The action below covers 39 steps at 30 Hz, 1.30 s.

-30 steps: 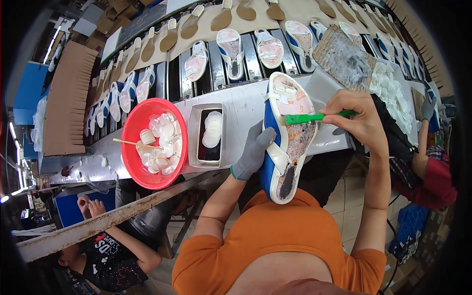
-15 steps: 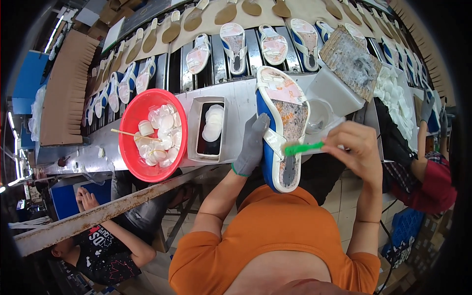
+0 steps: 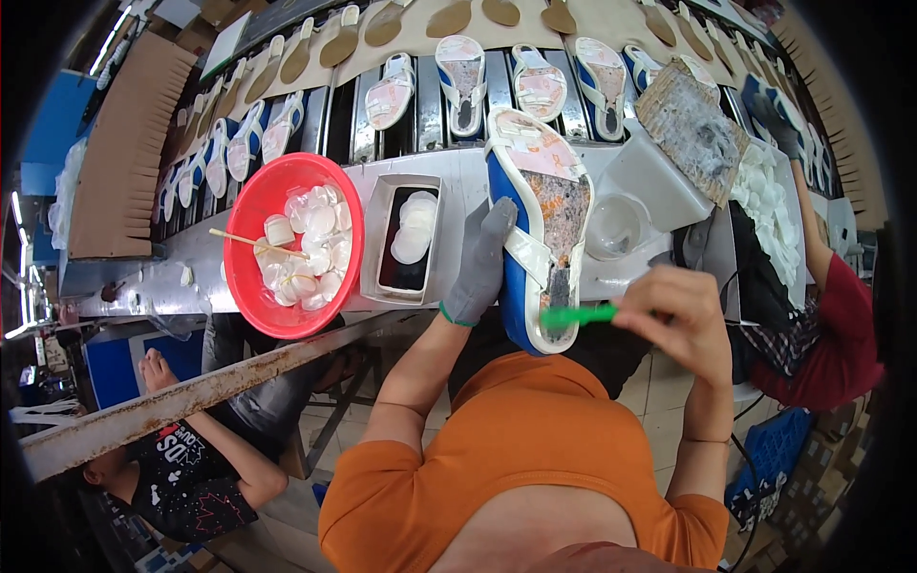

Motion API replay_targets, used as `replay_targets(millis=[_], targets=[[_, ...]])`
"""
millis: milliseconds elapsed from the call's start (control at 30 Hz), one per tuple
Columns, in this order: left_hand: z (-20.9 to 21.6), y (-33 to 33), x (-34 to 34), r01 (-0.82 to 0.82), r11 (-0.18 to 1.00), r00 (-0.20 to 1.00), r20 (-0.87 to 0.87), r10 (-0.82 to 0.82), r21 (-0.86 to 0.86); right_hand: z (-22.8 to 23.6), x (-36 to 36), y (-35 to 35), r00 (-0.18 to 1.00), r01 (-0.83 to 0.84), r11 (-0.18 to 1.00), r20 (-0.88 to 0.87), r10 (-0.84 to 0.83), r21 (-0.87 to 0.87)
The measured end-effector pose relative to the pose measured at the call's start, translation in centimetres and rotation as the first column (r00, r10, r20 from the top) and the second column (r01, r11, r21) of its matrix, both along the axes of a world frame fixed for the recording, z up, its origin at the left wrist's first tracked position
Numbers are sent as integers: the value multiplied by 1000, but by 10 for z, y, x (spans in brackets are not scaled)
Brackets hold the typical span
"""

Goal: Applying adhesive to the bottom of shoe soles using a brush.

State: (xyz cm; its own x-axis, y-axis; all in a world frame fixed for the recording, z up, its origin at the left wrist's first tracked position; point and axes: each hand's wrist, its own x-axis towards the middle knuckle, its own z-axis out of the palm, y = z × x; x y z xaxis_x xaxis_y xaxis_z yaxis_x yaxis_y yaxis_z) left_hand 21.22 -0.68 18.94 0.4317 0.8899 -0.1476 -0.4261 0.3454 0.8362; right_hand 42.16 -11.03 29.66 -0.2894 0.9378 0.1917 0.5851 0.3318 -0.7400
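My left hand (image 3: 480, 253), in a grey glove, is wrapped round the side of a blue-and-white sandal (image 3: 533, 250) and holds it tilted upright, its underside part facing me. A white strap crosses the sandal, and the surface inside its white rim is speckled and greyish, with a pink-white patch at the top. My bare right hand (image 3: 676, 310) pinches the handle of a small green brush (image 3: 592, 314). The brush's head lies against the sandal's narrow lower end; its bristles are hard to make out. Just beyond the right hand sits a round translucent bowl (image 3: 616, 229).
A red basin (image 3: 355, 229) holds white discs and a thin stick. Beside it stands a white box (image 3: 435, 258) with more discs. A rough-topped block (image 3: 693, 134) leans at the right. Sandals (image 3: 461, 86) line a conveyor (image 3: 363, 134). Other people sit left and right.
The brush has moved down the sandal from the strap to the lower end. My view has shifted slightly. At the right, a co-worker's gloved hand has reached toward the conveyor.
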Motion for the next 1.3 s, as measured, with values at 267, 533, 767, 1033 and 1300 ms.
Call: replay_targets(millis=[267,533,767,1033,1300], targets=[[-3,8,-3,-14,999,998,-62,16,33,7,-4,3,1000,-14,996,3,14,-88],[1,7,-4,-19,998,993,-115,26,57,-2,-9,18,969,239,971,56,-240,19],[5,7,-9,0,998,986,-169,11,66,3,-6,13,992,112,990,69,-107,-82],[2,10,-9,9,999,988,-156,-2,44,-5,-5,14,996,91,996,13,-91,-2],[6,11,-7,58,998,986,-156,-54,23,7,-4,21,998,-52,992,36,56,-111]])
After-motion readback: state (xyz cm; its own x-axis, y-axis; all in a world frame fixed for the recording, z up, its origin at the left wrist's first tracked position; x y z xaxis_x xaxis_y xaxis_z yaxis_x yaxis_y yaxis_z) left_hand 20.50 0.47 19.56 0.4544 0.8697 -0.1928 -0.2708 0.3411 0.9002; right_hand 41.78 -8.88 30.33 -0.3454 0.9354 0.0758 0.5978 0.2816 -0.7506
